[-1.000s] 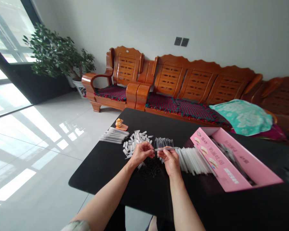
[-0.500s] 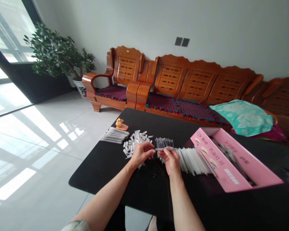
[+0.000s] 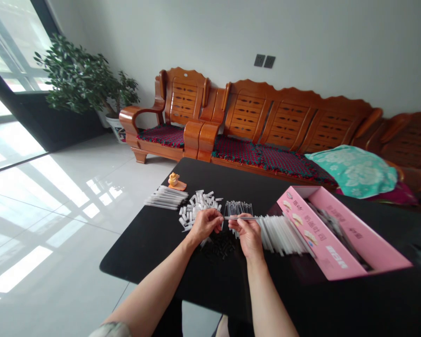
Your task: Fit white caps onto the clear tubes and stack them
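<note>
My right hand is closed round a thin pen barrel, held level above the table. At the barrel's left end, my left hand has its fingertips pinched together; whatever lies between them is hidden. Under and beyond the right hand lies a row of pen refills with metallic tips. White translucent pen barrels are lined up to the right. A heap of white pen caps spreads behind the left hand, and small black plugs are scattered between the forearms.
White-capped pens lie stacked at the table's left, near a small orange figurine. A pink box with dark contents stands on the black table at right. Behind are a wooden sofa and a potted plant.
My left fingertips have closed together at the barrel's left end, where they were more apart before. The right hand, still holding the barrel, has shifted very slightly left.
</note>
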A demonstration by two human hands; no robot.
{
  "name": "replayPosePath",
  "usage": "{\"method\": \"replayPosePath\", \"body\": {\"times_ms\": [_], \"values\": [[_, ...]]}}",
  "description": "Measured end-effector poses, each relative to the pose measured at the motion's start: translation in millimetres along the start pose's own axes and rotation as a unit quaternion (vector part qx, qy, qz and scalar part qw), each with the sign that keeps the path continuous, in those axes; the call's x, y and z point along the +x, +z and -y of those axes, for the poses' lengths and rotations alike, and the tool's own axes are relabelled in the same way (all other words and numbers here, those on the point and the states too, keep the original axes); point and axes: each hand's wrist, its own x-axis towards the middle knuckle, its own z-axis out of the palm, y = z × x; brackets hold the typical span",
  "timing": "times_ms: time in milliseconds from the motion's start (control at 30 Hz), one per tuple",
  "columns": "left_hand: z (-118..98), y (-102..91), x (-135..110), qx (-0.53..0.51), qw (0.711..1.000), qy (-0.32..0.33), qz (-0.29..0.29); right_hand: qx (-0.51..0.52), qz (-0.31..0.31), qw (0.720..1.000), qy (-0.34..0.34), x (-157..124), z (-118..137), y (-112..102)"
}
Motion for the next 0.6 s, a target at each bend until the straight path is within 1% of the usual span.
{"method": "replayPosePath", "body": {"times_ms": [267, 600], "values": [[-3.9, -0.3, -2.4, 0.036, 0.999, 0.016, -0.003, -0.011, -0.012, 1.000, -0.006, -0.8, -1.3, -0.1], [-4.4, 4.6, -3.2, 0.046, 0.998, 0.047, -0.008, -0.034, -0.050, 0.998, -0.003, -0.4, -1.5, -2.1]]}}
